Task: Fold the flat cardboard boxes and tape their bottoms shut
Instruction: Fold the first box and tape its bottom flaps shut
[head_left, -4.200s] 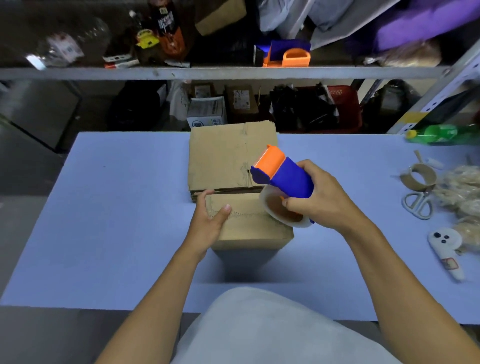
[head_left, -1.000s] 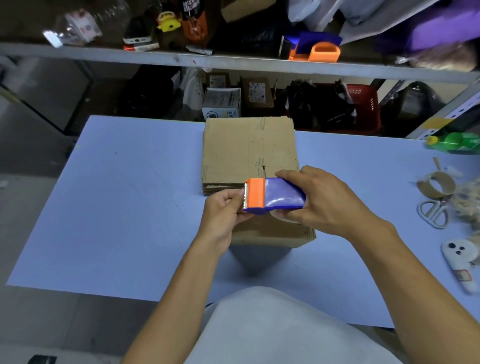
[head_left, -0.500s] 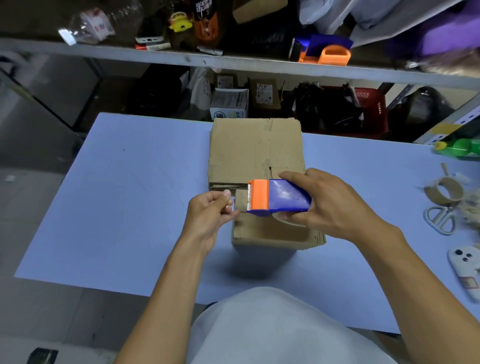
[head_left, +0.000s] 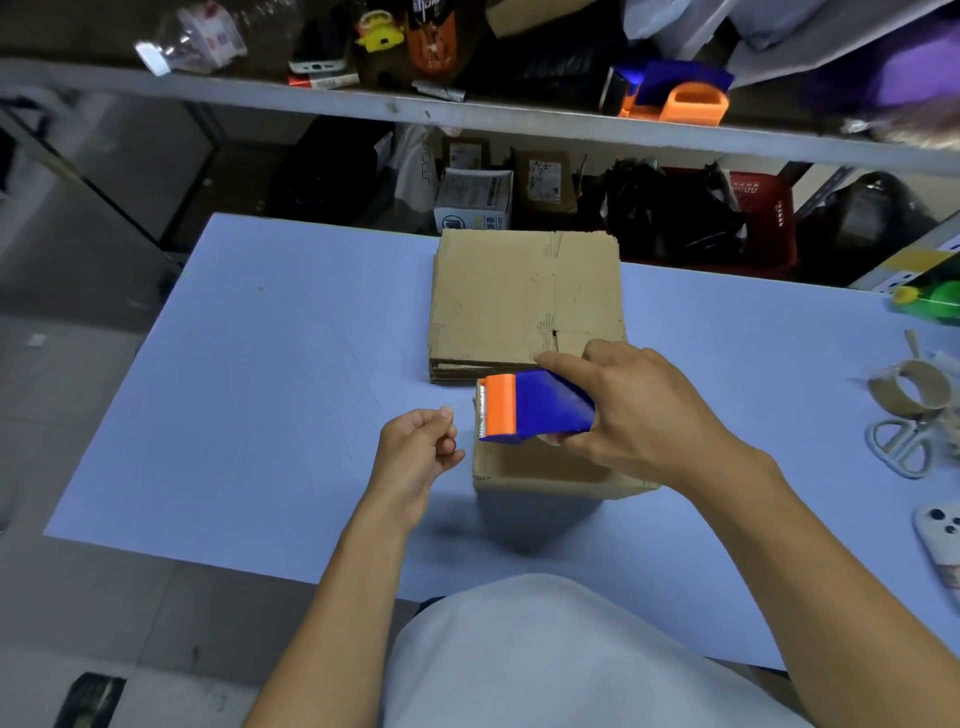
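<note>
A folded-up cardboard box (head_left: 545, 475) stands on the blue table (head_left: 260, 395) in front of me. Behind it lies a stack of flat cardboard boxes (head_left: 519, 296). My right hand (head_left: 644, 415) grips a blue and orange tape dispenser (head_left: 535, 410) just above the box top, with its toothed orange end pointing left. My left hand (head_left: 421, 457) is a short way left of the dispenser. Its thumb and fingers are curled together and pinch the end of the clear tape, which barely shows. The dispenser and my right hand hide most of the box top.
An empty tape core (head_left: 914, 389), scissors (head_left: 898, 447) and a white phone (head_left: 940, 535) lie at the table's right edge, with a green bottle (head_left: 935, 301) behind them. A cluttered shelf (head_left: 467, 109) runs behind the table and holds another dispenser (head_left: 691, 101).
My left hand has drawn away to the left from the dispenser's orange end, pulling the tape end with it. My right hand keeps the dispenser over the box.
</note>
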